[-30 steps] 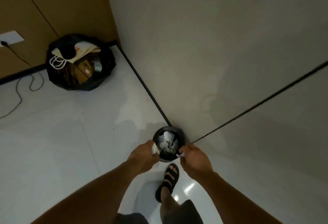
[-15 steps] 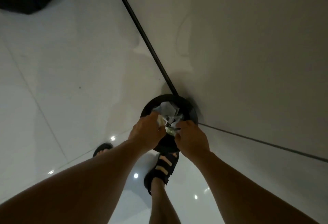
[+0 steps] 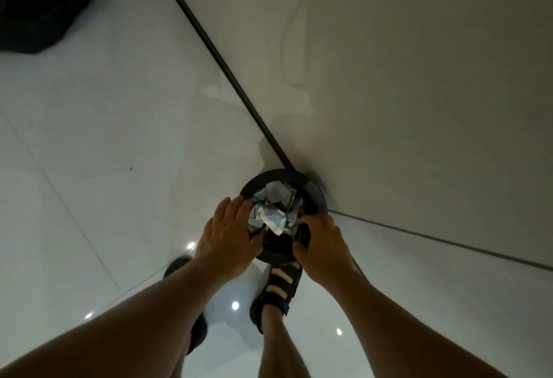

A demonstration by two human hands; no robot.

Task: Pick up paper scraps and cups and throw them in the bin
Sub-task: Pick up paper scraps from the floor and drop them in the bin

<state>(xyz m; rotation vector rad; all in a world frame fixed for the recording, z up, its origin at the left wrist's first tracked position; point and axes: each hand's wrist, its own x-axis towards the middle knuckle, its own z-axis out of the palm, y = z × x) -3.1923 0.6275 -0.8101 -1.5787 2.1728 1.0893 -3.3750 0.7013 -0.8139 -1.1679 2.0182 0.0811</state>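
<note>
At the far left one black bag [image 3: 45, 3] is lying on the white tiled floor [image 3: 104, 153], cut off by the frame's edge, and wide open floor is stretching between it and the near hands. One sandal [image 3: 178, 262] is showing beside the left forearm, mostly hidden by it. The left hand [image 3: 227, 234] is reaching over the near-left rim of the single round black bin [image 3: 317, 198], its fingers straight and slightly spread. Their tips are touching the crumpled paper scraps [image 3: 270, 216] lying in the bin's mouth — a heap too tangled to count. The bin is standing tight in the corner, against the black skirting strip [image 3: 209, 45] at the foot of the wall [image 3: 419, 78]. The second sandal [image 3: 281, 285] is standing just on the near side of the bin. The right hand [image 3: 323, 243] is curling over the near-right rim — its fingertips are hidden, so I cannot tell whether they are holding anything.
</note>
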